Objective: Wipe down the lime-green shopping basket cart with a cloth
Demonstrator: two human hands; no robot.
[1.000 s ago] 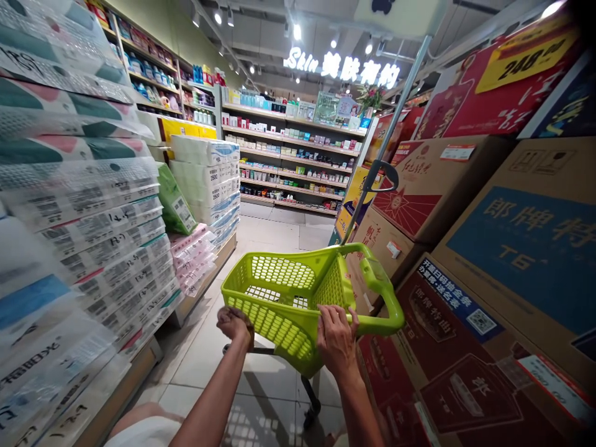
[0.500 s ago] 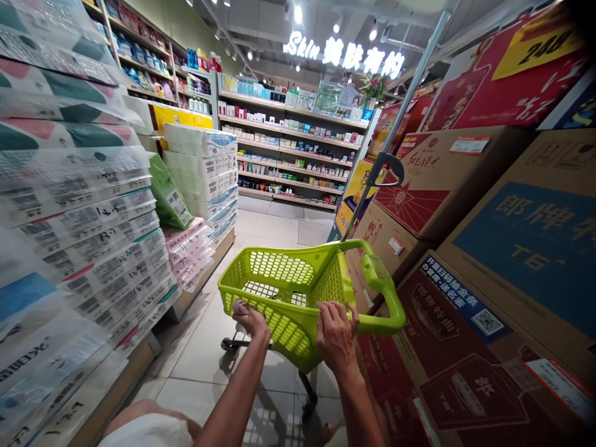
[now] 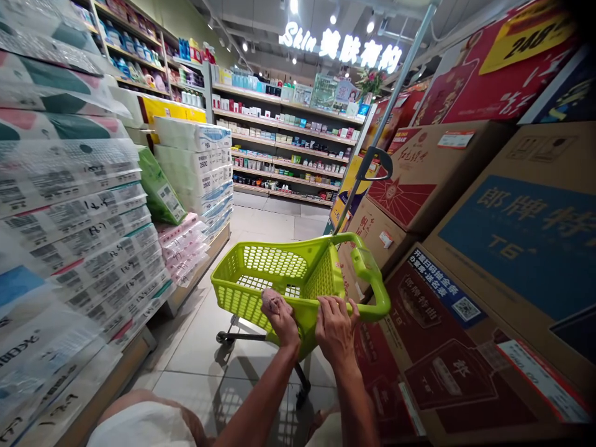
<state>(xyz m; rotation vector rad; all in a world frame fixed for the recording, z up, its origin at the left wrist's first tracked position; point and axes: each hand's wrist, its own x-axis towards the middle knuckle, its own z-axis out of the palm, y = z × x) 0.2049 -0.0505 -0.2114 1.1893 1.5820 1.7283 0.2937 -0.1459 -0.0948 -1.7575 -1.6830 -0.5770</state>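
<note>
Site: retail shop.
Evidence: stocked shelves (image 3: 282, 140), centre; lit sign (image 3: 342, 48) above; price card (image 3: 524, 46), upper right; stacked packs (image 3: 88, 214), left; cartons (image 3: 507, 214), right; cart (image 3: 326, 276), lower centre.

One head-worn view, facing forward and down
It looks from just above the near side of the green cart (image 3: 326, 273), close enough that the forearms (image 3: 256, 397) enter from the bottom edge (some pale clothing (image 3: 144, 428) does too), and takes in the aisle floor (image 3: 274, 220) and shelves (image 3: 284, 128) well beyond, head-on.
</note>
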